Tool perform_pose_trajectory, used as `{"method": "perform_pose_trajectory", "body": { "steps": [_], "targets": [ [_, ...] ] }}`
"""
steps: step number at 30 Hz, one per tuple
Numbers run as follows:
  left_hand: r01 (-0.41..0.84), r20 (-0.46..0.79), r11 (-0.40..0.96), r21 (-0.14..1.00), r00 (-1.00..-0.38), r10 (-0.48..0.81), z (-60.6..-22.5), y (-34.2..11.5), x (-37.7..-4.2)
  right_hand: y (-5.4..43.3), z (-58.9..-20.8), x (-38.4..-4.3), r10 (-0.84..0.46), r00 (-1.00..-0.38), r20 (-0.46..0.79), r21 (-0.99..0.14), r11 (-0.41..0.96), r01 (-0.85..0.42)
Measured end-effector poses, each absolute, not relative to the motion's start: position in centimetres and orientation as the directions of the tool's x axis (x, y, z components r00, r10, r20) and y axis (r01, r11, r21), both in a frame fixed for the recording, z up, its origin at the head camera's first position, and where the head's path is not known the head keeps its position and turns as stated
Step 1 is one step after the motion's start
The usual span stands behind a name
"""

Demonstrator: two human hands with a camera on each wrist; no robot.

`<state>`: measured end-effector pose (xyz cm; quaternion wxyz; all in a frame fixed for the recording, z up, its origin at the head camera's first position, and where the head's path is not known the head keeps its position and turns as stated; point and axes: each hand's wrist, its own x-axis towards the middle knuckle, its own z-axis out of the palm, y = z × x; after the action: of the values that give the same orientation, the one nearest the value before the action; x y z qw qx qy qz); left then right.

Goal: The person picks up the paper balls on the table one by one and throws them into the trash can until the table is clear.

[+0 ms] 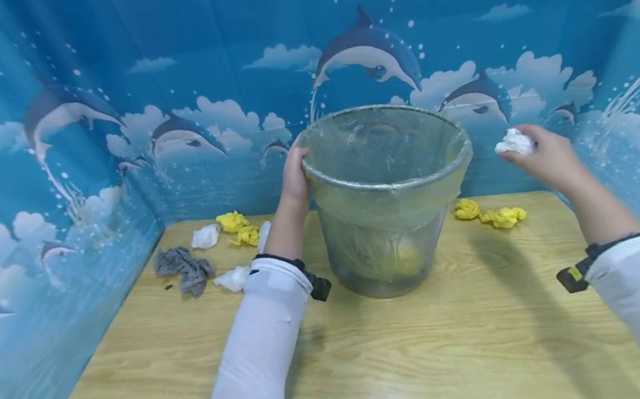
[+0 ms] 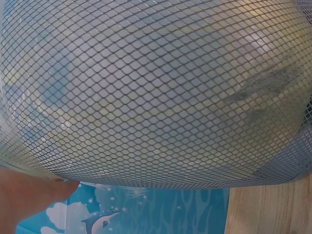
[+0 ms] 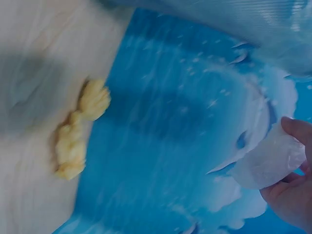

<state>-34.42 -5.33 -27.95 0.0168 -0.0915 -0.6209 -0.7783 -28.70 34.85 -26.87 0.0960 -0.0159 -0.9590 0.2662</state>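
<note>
A mesh wastebasket (image 1: 387, 244), lined with a translucent yellowish bag folded over its rim, stands on the wooden table. My left hand (image 1: 293, 170) grips its rim at the left side. Mesh fills most of the left wrist view, with part of the left hand (image 2: 34, 197) at the lower left. Right of the basket, my right hand (image 1: 549, 155) is raised above the table, pinching a crumpled white plastic wad (image 1: 515, 142). The right wrist view shows this wad (image 3: 270, 158) between thumb and fingers. Through the basket's side, something yellow shows near the bottom.
Two yellow crumpled wads (image 1: 490, 213) lie at the table's back right. On the left are grey crumpled pieces (image 1: 184, 268), white wads (image 1: 205, 237) and yellow wads (image 1: 238, 227). Blue dolphin-print curtains (image 1: 206, 49) enclose the table's back and sides.
</note>
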Motion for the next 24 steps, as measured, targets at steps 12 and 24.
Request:
{"method": "perform_pose_trajectory", "body": {
  "steps": [12,24],
  "targets": [
    [0.142,0.166,-0.249,0.958,-0.983,0.078,-27.4,-5.7,-34.6,29.7,-20.7,-28.7,0.100,-0.934,0.343,-0.598,0.790,-0.135],
    [0.151,0.177,-0.234,0.960,-0.980,0.095,-28.0,-5.3,-34.6,25.0,-19.1,-27.6,-0.026,-0.917,0.398,-0.600,0.749,-0.282]
  ]
}}
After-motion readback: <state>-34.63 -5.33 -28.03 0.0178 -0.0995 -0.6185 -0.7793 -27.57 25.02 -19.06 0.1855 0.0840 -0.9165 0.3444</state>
